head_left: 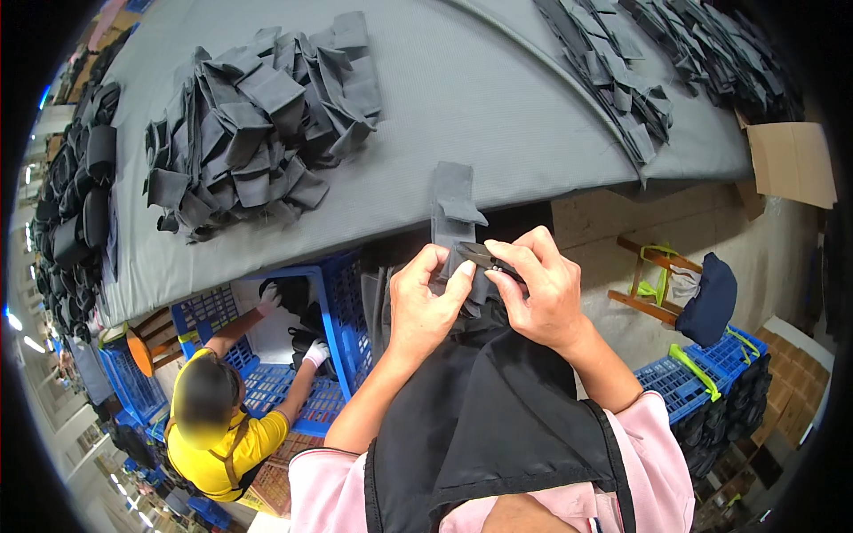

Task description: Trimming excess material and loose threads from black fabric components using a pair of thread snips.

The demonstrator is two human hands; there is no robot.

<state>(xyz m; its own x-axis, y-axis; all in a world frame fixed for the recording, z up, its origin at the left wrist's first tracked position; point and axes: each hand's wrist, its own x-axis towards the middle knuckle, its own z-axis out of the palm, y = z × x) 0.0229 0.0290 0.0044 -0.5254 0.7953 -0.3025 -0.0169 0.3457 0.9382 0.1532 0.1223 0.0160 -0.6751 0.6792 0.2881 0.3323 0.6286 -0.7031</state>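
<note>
Strip (451,229) of grey cloth across the near edge of the desk (471,107), upper end over the desk, lower part past the edge. Pinched there between thumb and finger of the left hand (419,298). Gripped in the fingers of the right hand (540,293), small black snips (482,258), by the look of it, with tip right at the strip; cannot tell whether closed on it.

Probably partway through trimming one strip, not yet laid aside. On the desk's left part, a large loose pile (253,124) of similar pieces; on the desk's far right, a heap (609,67) and, beyond it, a bundle (729,62). Impossible to say which already done and which waiting. Below the desk's near edge, around the left hand, more cloth (377,306), amount partly hidden. Judging by such quantities, one piece among many.
</note>
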